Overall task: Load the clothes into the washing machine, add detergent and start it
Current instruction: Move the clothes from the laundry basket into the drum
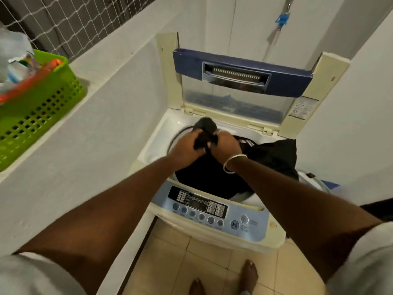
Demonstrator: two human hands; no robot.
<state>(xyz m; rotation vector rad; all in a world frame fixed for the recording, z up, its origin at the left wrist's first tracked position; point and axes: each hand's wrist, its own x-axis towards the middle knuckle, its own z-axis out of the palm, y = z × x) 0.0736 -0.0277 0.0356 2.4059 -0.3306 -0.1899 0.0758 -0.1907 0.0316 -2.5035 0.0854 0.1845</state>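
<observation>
A top-loading washing machine (161, 137) stands in front of me with its blue-framed lid (240, 71) raised upright. Dark clothes fill the drum. My left hand (187, 146) and my right hand (226, 146) are both closed on one small black garment (206, 126), held bunched above the drum opening. Another black garment (276, 154) hangs over the right rim of the machine. The control panel (212, 206) with round buttons runs along the front edge, below my forearms. A bangle sits on my right wrist.
A green perforated basket (40, 107) with packets in it rests on the white ledge at the left. White walls close in on both sides of the machine. A netted opening is at the top left. My bare feet stand on beige floor tiles (208, 260).
</observation>
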